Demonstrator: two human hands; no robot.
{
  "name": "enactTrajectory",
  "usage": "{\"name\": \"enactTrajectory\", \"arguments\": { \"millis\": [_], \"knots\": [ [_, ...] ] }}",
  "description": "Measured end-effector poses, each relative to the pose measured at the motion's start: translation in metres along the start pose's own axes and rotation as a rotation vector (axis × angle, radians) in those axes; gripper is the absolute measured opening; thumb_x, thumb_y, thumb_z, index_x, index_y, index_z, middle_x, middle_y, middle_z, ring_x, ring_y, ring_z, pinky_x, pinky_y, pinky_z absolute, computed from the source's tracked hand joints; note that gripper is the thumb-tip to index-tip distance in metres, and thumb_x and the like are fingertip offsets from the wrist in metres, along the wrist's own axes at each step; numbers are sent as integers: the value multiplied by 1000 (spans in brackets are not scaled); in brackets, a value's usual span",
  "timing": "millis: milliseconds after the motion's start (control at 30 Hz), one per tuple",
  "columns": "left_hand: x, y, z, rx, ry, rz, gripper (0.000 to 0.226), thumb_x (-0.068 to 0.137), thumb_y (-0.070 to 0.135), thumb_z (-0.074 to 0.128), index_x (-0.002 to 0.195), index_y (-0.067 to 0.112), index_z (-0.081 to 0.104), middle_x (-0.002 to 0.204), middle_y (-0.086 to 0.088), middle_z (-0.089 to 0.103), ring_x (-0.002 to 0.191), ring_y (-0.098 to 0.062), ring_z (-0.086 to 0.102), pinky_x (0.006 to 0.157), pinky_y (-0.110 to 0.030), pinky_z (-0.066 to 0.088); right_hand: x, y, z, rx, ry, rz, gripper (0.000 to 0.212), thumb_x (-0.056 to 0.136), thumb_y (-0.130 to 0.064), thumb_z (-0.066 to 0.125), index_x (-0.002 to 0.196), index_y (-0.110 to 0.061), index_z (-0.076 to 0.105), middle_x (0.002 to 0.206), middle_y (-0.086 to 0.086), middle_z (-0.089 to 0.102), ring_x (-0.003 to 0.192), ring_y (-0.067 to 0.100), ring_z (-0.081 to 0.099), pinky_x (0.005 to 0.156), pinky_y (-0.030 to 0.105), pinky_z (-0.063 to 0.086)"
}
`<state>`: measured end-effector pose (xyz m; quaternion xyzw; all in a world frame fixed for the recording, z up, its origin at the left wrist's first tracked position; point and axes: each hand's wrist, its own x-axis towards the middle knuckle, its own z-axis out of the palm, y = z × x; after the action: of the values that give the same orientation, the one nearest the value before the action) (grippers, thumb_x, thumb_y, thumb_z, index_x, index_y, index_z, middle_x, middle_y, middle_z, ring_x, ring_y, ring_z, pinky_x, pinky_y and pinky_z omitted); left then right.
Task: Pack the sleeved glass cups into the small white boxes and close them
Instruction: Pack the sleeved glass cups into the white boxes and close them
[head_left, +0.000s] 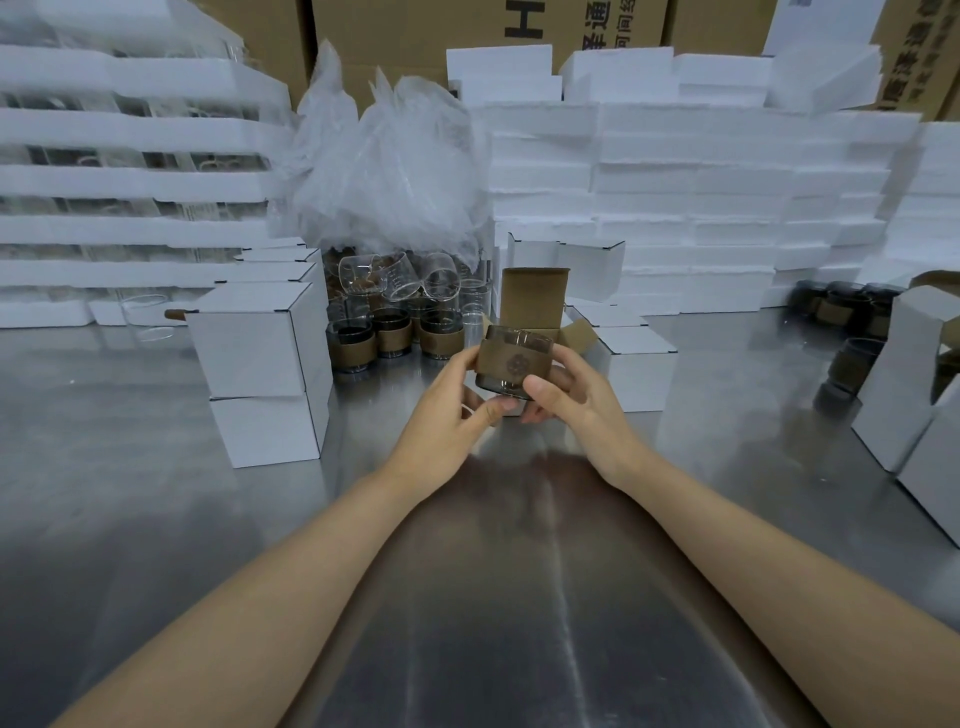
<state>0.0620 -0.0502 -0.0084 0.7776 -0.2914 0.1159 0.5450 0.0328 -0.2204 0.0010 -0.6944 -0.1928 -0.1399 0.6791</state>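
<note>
Smoky glass cup in a brown sleeve pinched between left hand and right hand, thumbs curled at its base, fingers probably wrapped behind. Held just before the open brown-lined small white box.

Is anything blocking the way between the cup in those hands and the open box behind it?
Nothing visible does. The left hand and right hand hold the sleeved cup just before the open box, whose lid stands raised.

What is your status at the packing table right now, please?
Holding one sleeved cup, left hand and right hand both gripping it. Behind it the open box, lid up. Nothing between cup and box.
</note>
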Motion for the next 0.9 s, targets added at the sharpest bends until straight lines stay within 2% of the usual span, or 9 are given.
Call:
{"name": "enactTrajectory", "arguments": {
  "millis": [100, 200, 300, 400, 467, 533, 633, 733, 900],
  "knots": [
    [0, 0, 0, 2, 1, -1, 50, 90, 21, 66, 132, 32, 41, 116, 5, 61, 83, -22, 62, 79, -29, 52, 1, 1, -1, -7, -7, 6, 49, 83, -27, 70, 127, -16, 52, 98, 7, 68, 67, 14, 63, 69, 25, 53],
    [0, -1, 0, 15, 13, 4, 51, 90, 15, 65, 134, 28, 42, 112, 5, 62, 81, -20, 63, 79, -32, 53, 1, 1, -1, -33, 0, 26, 45, 81, -30, 64, 124, -20, 54, 91, 1, 69, 67, 15, 62, 70, 26, 53],
    [0, -1, 0, 23, 13, 16, 59, 89, 13, 68, 139, 26, 41, 117, 6, 61, 81, -17, 64, 79, -33, 54, 2, 1, -2, -5, -6, 73, 46, 84, -33, 64, 125, -14, 54, 83, 10, 66, 64, 19, 61, 70, 30, 51],
    [0, 1, 0, 19, 9, 54, 71, 84, 28, 73, 145, 31, 35, 128, 10, 56, 76, -6, 61, 74, -26, 53, 2, 0, -3, 120, 29, 172, 62, 85, -45, 63, 128, -3, 48, 87, 19, 63, 60, 22, 59, 64, 31, 52],
    [-2, 3, 1, 8, 12, 49, 78, 79, 46, 72, 145, 37, 33, 129, 15, 54, 73, -3, 60, 73, -23, 54, 3, -2, -4, 149, -1, 233, 67, 85, -57, 52, 119, 1, 55, 87, 18, 67, 60, 24, 58, 61, 29, 52],
    [-3, 4, 0, 14, 9, 41, 79, 74, 59, 67, 142, 36, 35, 124, 12, 57, 74, -7, 63, 73, -22, 53, 4, -3, -5, 147, -55, 299, 68, 81, -65, 44, 108, -6, 66, 83, 18, 70, 59, 21, 61, 61, 26, 54],
    [-3, 3, -2, -36, 39, 6, 75, 69, 67, 64, 133, 34, 42, 109, 7, 59, 67, -8, 60, 68, -24, 52, 5, -3, -6, 177, -81, 357, 66, 77, -68, 42, 101, -13, 70, 81, 18, 72, 60, 17, 65, 62, 22, 55],
    [0, 2, -3, -95, 84, -82, 75, 67, 67, 62, 127, 25, 48, 106, 0, 62, 58, -4, 55, 61, -23, 50, 7, -2, -7, 175, -86, 386, 67, 79, -64, 46, 106, -6, 67, 85, 18, 73, 66, 17, 68, 62, 21, 54],
    [1, 0, -4, -99, 102, -120, 76, 67, 69, 58, 124, 18, 54, 90, 4, 61, 53, -6, 53, 58, -23, 46, 7, 0, -6, 147, -66, 396, 71, 80, -62, 50, 106, 1, 65, 88, 22, 73, 69, 20, 70, 63, 21, 55]
  ]
}}
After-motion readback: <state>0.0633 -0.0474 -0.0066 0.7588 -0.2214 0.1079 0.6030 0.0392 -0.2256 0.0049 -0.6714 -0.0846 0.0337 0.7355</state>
